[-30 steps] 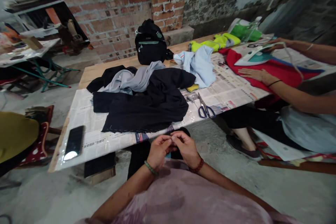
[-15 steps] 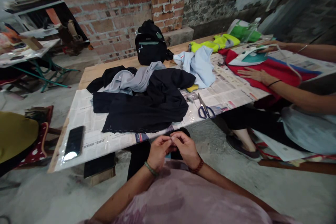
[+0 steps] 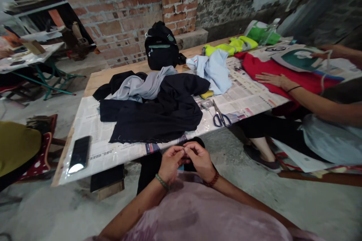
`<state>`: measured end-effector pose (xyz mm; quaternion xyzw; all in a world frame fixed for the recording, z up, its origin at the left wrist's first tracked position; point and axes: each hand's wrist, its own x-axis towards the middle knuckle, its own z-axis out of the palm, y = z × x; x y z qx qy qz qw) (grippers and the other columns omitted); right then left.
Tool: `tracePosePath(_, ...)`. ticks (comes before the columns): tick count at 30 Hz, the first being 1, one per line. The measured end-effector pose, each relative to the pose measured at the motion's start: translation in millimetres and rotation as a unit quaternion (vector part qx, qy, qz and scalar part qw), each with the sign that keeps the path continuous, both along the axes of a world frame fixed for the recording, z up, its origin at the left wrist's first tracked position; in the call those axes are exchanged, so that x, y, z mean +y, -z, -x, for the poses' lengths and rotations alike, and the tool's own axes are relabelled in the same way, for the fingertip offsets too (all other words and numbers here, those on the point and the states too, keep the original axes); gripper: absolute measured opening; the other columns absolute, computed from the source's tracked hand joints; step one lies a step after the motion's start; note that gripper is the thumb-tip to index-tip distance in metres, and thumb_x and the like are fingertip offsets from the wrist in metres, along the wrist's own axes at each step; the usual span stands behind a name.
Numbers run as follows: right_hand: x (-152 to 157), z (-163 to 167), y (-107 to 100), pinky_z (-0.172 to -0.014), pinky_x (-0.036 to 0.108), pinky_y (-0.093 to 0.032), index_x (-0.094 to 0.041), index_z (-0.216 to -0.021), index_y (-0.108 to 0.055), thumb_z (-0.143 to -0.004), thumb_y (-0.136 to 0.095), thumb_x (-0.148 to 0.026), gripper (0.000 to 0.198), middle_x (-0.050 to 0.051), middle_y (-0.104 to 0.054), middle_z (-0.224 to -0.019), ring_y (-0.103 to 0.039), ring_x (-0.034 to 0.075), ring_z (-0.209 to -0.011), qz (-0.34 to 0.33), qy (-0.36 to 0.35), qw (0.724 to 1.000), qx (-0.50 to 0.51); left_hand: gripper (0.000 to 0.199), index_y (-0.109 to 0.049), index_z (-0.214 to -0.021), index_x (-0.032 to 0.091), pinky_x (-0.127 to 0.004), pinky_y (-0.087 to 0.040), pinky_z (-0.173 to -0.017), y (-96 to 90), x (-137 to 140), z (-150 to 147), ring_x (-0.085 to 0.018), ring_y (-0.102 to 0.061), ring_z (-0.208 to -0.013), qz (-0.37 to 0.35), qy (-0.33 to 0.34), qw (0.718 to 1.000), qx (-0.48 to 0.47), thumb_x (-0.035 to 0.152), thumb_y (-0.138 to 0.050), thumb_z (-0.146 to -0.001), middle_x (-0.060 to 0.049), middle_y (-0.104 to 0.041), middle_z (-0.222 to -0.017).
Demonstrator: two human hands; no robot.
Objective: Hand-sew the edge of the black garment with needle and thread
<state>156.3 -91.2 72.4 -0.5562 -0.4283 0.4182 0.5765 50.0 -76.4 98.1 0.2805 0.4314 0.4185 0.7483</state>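
My left hand [image 3: 171,162] and my right hand [image 3: 199,160] meet above my lap, just off the table's near edge. Thumbs and forefingers of both are pinched together at one spot; whatever lies between the fingertips is too small to make out. Beyond them on the table, a dark garment [image 3: 158,120] lies folded over, with a line of pale stitches along its near edge. Grey cloth [image 3: 135,87] is bundled behind it. To the right rests a pair of scissors [image 3: 220,116] with dark blue handles, blades pointing away from me.
Newspaper under clear plastic covers the table [image 3: 98,158]. A phone [image 3: 80,154] lies at its left corner. Behind are a black backpack [image 3: 161,49], a light blue garment [image 3: 210,69] and a yellow one [image 3: 234,46]. At right, a co-worker holds an iron [image 3: 299,59] over red cloth [image 3: 254,67].
The co-worker's iron has moved right and lifted, tilting so its flat side faces me more. My hands have stayed pinched together in the same place.
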Motion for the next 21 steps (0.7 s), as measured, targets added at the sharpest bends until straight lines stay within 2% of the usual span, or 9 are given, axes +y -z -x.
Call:
tracePosePath(8,-1.4,1.2,-0.9,-0.063,0.024,-0.044,-0.017,-0.070,-0.058,-0.072,-0.056,-0.030,0.013,0.003,-0.058,-0.082,-0.053,0.012,-0.070,0.040,0.007,0.998,0.053,0.019,-0.058,-0.074,0.011,-0.027,-0.050,-0.057,4.4,-0.2,2.8,-0.014,-0.060,-0.064,-0.001,0.001,1.000,-0.024,0.023,-0.068,-0.063,-0.004,-0.062,-0.068)
tracePosePath(21,-0.9,0.2,0.3,-0.069,0.025,-0.044,-0.017,-0.068,-0.057,-0.073,-0.055,-0.027,0.011,0.004,-0.056,-0.086,-0.053,0.014,-0.078,0.002,-0.002,1.000,0.028,0.020,-0.057,-0.075,0.011,-0.026,-0.050,-0.058,5.6,0.4,2.4,-0.014,-0.059,-0.064,0.000,0.010,1.000,-0.026,0.024,-0.068,-0.064,-0.003,-0.061,-0.068)
